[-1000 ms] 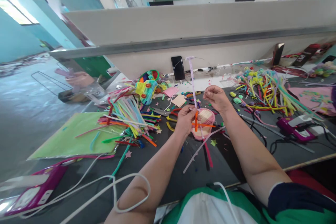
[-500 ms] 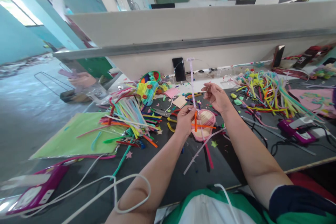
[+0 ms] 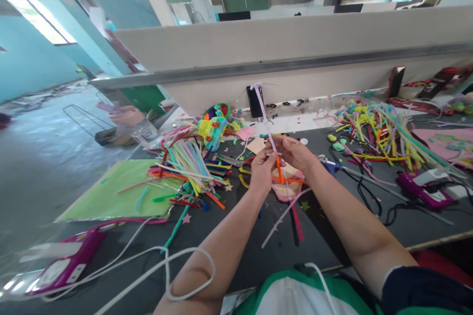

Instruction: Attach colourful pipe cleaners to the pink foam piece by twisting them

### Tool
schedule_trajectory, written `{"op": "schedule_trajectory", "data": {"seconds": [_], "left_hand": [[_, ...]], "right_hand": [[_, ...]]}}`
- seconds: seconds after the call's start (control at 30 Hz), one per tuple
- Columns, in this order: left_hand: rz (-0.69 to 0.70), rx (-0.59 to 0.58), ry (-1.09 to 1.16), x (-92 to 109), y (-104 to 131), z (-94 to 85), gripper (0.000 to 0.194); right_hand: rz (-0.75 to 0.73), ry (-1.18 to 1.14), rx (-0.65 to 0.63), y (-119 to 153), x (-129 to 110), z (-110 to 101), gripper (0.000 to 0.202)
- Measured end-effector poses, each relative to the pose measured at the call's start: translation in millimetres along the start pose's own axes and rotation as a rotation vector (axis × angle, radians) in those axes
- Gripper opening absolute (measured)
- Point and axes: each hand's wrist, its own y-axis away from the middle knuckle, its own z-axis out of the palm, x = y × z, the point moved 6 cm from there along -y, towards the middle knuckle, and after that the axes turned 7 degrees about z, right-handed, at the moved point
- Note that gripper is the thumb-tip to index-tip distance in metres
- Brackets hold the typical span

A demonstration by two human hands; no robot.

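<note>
Above the table [image 3: 210, 216], between its front and back edges, the left hand [image 3: 261, 172] pinches a purple fuzzy stick [image 3: 262, 108] beside an orange strip [image 3: 280, 170], best steadied low while the right hand [image 3: 295, 153], grip unclear, works gently.

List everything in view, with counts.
Lilac fuzzy stem: one, held upright, tilted.
Orange pipe cleaners: count unclear, below stem.
Pipe-cleaner piles: two, multicoloured, left and right.
Pink-edged piece: one, beneath stem.
Scissors: one, grey-bladed, left of stem.
Smartphone: one, black, behind stem.
Craftwork: one, multicoloured, behind left pile.
Power strips: two, magenta, left and right.
Sheets: two, green left, pink right.
Stars: several, mixed, scattered.
Cables: several, white and black.
Table: one, dark grey.
Left hand: one, holding stem.
Right hand: one, at stem.
</note>
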Motion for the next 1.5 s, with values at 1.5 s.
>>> {"op": "schedule_trajectory", "data": {"seconds": [1.5], "left_hand": [[0.682,-1.293,-1.34,141.5,-57.4,171.1,0.019]], "right_hand": [[-0.033,-0.085,-0.128,20.2,-44.3,19.6,0.023]]}}
